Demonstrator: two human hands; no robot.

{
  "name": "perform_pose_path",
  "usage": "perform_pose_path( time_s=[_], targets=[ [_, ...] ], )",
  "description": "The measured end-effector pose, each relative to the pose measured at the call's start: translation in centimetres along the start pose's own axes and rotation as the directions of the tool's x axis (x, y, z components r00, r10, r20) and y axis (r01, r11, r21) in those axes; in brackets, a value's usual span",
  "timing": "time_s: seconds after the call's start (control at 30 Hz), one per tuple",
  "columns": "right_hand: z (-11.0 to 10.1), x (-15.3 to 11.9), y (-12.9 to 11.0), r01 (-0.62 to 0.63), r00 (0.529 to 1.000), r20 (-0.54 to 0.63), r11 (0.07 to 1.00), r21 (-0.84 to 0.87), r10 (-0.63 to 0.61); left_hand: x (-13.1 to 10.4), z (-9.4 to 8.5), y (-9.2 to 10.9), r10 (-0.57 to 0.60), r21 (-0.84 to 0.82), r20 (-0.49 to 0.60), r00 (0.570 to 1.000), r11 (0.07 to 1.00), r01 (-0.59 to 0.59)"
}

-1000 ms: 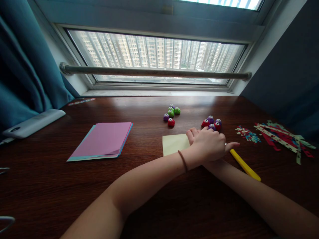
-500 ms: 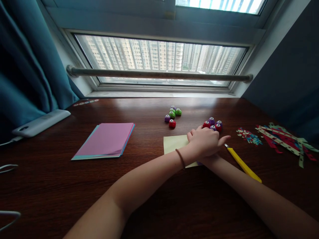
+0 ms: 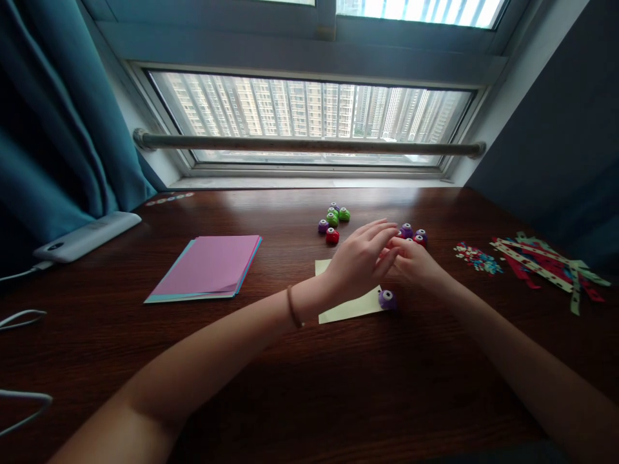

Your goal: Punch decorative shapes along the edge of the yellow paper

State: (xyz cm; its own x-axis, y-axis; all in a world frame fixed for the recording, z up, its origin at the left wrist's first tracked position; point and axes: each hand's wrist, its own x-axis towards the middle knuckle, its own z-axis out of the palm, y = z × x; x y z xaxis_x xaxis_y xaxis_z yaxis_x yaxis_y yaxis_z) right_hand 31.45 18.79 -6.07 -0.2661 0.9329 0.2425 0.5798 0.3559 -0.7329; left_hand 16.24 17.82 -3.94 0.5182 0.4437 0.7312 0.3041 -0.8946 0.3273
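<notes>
My left hand [image 3: 360, 256] is above the pale yellow paper [image 3: 345, 312], its fingers stretched out toward the right. My right hand [image 3: 416, 261] meets it there, fingertips bunched together against the left fingers; anything between them is hidden. Below the two hands, a small purple craft punch [image 3: 387, 299] with a round white button sits at the right edge of the paper, touched by neither hand. Behind my right hand stands a cluster of purple and red punches [image 3: 407, 229], partly covered by the fingers.
Green, purple and red punches [image 3: 332, 236] stand farther back. To the left lies a stack of coloured paper [image 3: 206, 264], beyond it a white power bank [image 3: 89, 236] with a cable. Paper confetti [image 3: 478, 258] and punched strips [image 3: 546, 258] lie at right.
My hands have come off the purple punch, uncovering it at the paper's edge. My left hand has shifted left, my right hand has risen beside it. The yellow knife is now out of sight.
</notes>
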Motion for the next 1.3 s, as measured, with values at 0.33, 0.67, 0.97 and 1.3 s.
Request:
perform_pose_path(
  time_s=[0.33, 0.67, 0.97, 1.3],
  targets=[
    [-2.5, -4.7, 1.4, 0.099, 0.870, 0.489, 0.993, -0.063, -0.056, -9.3, -2.0, -1.6, -0.283, 0.308, 0.565, 0.775, 0.944, 0.121],
    [-5.5, -3.9, 3.3, -0.346, 0.870, 0.436, 0.914, 0.211, 0.229, -9.1, -2.1, -1.6, -0.283, 0.319, 0.598, 0.749, 0.942, 0.102],
    [-4.2, -4.2, 2.9, -0.555, 0.813, 0.539, 0.580, 0.597, 0.222, -9.1, -2.3, -1.4, -0.274, 0.307, 0.601, 0.751, 0.946, 0.100],
    [-4.1, -4.2, 3.1, -0.498, 0.866, 0.394, 0.591, 0.635, 0.307, -8.9, -2.3, -1.2, -0.260, 0.298, 0.594, 0.761, 0.950, 0.092]
  ],
)
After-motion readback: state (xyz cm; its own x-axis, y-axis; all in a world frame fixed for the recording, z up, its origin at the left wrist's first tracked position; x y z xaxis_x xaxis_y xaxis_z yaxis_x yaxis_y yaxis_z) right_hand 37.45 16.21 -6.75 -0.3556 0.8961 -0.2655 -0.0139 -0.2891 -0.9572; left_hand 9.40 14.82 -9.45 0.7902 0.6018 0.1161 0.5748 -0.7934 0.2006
